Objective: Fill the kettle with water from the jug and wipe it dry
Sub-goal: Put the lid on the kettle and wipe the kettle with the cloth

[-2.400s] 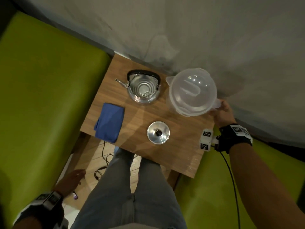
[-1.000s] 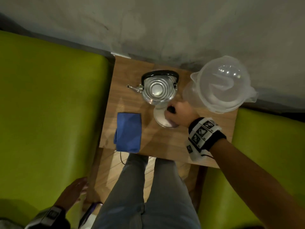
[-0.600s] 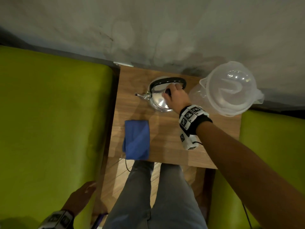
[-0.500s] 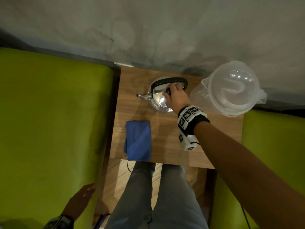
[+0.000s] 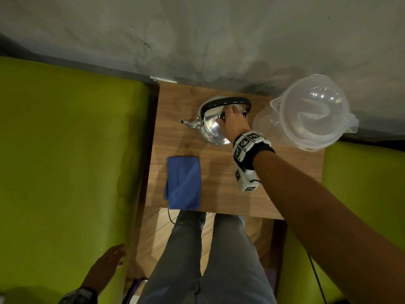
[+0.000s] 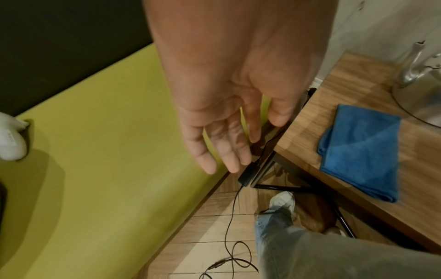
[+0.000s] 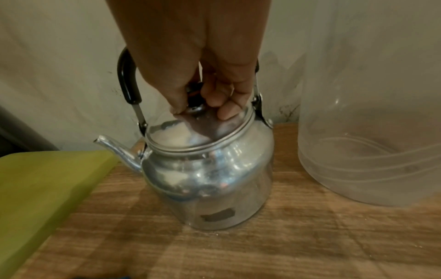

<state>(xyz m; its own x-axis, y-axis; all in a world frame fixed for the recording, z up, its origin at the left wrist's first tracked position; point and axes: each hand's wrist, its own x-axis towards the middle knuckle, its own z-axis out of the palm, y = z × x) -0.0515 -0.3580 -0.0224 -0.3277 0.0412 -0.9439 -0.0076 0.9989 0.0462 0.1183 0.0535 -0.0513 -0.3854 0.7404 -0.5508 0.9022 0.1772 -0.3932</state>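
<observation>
A shiny metal kettle (image 5: pixel 208 130) (image 7: pixel 207 181) with a black handle stands at the back of the small wooden table (image 5: pixel 221 194), spout pointing left. Its lid (image 7: pixel 190 136) sits on the kettle's mouth. My right hand (image 5: pixel 230 121) (image 7: pixel 200 102) pinches the lid's black knob (image 7: pixel 194 98) from above. A clear plastic jug (image 5: pixel 313 113) (image 7: pixel 369 113) with its lid on stands just right of the kettle. A folded blue cloth (image 5: pixel 184 183) (image 6: pixel 360 151) lies on the table's front left. My left hand (image 5: pixel 107 266) (image 6: pixel 226 143) hangs low over the green seat, fingers straight, holding nothing.
Green benches (image 5: pixel 65 172) flank the table on both sides, and a grey wall (image 5: pixel 219 40) runs behind it. My legs (image 5: pixel 197 260) stand at the table's front edge. A black cable (image 6: pixel 229 226) trails on the wooden floor. A white object (image 6: pixel 9 139) lies on the left bench.
My right hand left the jug, picked the lid up off the table and carried it onto the kettle. The left hand stayed low by the bench.
</observation>
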